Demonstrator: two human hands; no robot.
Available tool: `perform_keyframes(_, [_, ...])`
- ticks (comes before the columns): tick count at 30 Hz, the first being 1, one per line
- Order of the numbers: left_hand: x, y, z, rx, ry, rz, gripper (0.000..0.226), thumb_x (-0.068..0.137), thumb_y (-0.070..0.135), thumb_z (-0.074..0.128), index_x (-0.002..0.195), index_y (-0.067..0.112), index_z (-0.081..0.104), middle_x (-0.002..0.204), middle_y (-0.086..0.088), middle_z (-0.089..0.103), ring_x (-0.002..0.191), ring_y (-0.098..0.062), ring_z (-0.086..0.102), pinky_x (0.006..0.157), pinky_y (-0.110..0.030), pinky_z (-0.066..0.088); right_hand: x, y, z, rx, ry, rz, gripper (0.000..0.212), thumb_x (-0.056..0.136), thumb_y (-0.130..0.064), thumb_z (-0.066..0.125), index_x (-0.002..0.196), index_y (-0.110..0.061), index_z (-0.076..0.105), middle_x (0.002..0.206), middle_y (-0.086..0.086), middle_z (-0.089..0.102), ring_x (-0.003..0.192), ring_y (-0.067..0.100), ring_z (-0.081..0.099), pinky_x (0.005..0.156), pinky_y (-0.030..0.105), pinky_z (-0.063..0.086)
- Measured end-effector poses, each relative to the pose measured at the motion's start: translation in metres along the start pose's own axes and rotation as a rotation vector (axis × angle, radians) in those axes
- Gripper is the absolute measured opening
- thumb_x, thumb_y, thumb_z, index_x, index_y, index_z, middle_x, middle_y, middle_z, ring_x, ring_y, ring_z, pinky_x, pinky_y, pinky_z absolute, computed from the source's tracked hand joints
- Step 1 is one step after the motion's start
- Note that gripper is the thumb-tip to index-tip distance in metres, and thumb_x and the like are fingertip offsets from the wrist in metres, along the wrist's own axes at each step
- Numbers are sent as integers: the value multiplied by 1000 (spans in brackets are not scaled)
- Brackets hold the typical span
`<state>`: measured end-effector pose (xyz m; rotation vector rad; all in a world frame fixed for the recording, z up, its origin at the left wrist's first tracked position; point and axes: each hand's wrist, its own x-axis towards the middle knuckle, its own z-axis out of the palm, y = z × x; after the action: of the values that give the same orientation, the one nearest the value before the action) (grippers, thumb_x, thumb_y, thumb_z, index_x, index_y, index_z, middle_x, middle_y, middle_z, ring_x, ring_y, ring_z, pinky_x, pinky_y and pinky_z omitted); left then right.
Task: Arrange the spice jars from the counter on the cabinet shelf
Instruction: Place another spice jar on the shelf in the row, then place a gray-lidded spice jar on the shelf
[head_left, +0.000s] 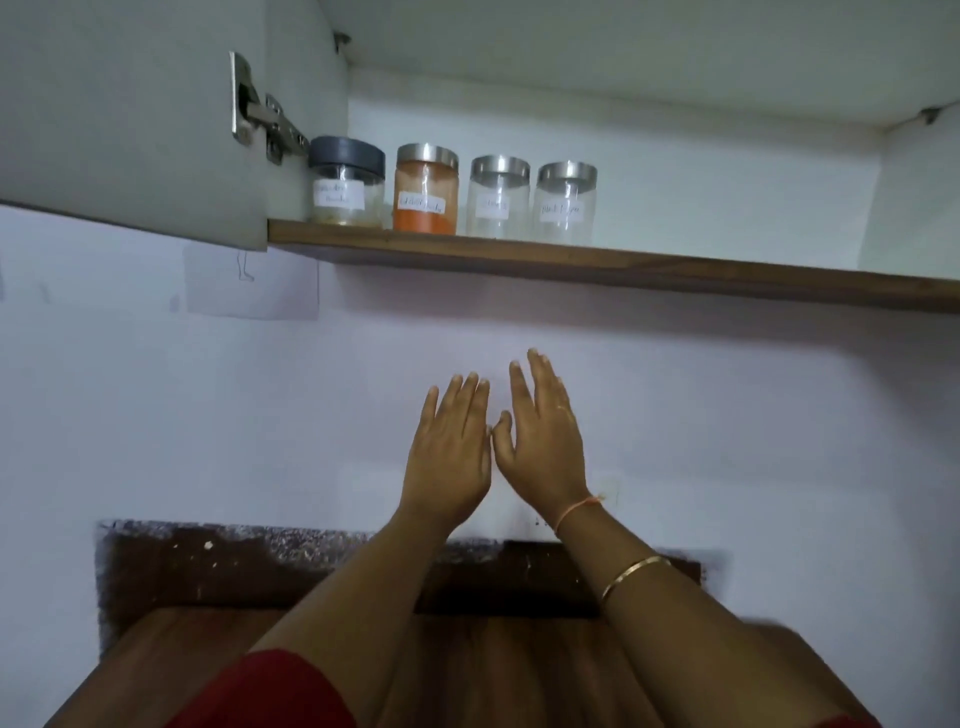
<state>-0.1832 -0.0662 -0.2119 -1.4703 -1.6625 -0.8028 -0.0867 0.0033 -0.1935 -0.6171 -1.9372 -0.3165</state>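
four spice jars (452, 195) on shelf (623, 265), two empty hands (498, 441)

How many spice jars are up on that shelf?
4, in a row at the shelf's left end: grey-lidded jar, orange jar, clear jar, rightmost jar. None visible on the counter. Others may lie out of view.

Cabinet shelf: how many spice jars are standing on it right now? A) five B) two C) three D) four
D: four jars stand in a row at the left end of the shelf: the grey-lidded jar, the orange-filled jar, the third jar and the fourth jar, the last two clear with steel lids.
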Motion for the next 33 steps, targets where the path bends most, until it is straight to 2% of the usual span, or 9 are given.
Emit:
perform_keyframes(3, [-50,-1,18,16,-94,4,50,92,22,30,129,-4,52,133,-20,54,127,-35,47,106,-55,31,-47,-6,23,39,-99,35,54,85,-14,59,136,1,49,145,22,42,136,34,39,107,45,41])
perform_keyframes(5, [-82,1,28,35,-206,-15,52,91,25,29,128,-3,54,132,-19,55,127,-34,48,105,-54,32,-83,-11,35,84,-233,101,54,89,-17,53,140,-4,44,150,18,36,139,31,36,109,40,39])
perform_keyframes(6, [-100,1,32,42,-290,-37,53,92,26,28,131,-2,50,136,-19,51,131,-33,44,108,-52,28,-102,-14,40,110,-306,130,54,91,-19,49,142,-6,41,152,16,31,140,29,33,110,38,38])
perform_keyframes(8, [-135,0,42,73,-477,-83,54,98,27,23,145,2,28,152,-16,28,144,-29,19,117,-45,7,-138,-17,48,155,-458,162,55,93,-20,44,146,-8,36,156,13,23,143,27,28,110,35,37])
perform_keyframes(10, [-169,-2,48,98,-660,-166,55,100,29,20,150,7,10,158,-11,10,146,-24,1,118,-40,-7,-172,-21,55,168,-625,168,56,94,-21,41,148,-10,30,158,11,16,144,25,22,110,33,35])
perform_keyframes(13, [-216,-5,48,137,-870,-315,57,100,28,23,149,6,6,158,-14,7,146,-27,-1,118,-41,-4,-214,-28,60,157,-858,156,56,97,-25,37,150,-12,24,159,10,13,144,24,22,113,32,27])
perform_keyframes(16, [-252,-9,43,160,-1054,-413,60,98,29,28,149,5,6,157,-15,8,146,-29,0,119,-42,-1,-241,-38,64,164,-1067,173,59,98,-33,39,150,-10,22,158,13,15,140,29,28,113,34,28])
perform_keyframes(24, [-279,-17,32,118,-1178,-547,70,96,36,38,148,2,7,156,-17,12,145,-30,4,118,-42,0,-277,-55,75,137,-1410,255,101,84,-68,47,152,-6,5,157,18,11,138,39,28,111,44,31])
perform_keyframes(33, [-293,-31,25,39,-1106,-710,48,101,26,26,142,1,26,148,-18,30,141,-32,21,117,-42,11,-287,-52,84,234,-1296,327,106,77,-57,65,152,-12,4,148,14,27,134,34,32,107,39,35])
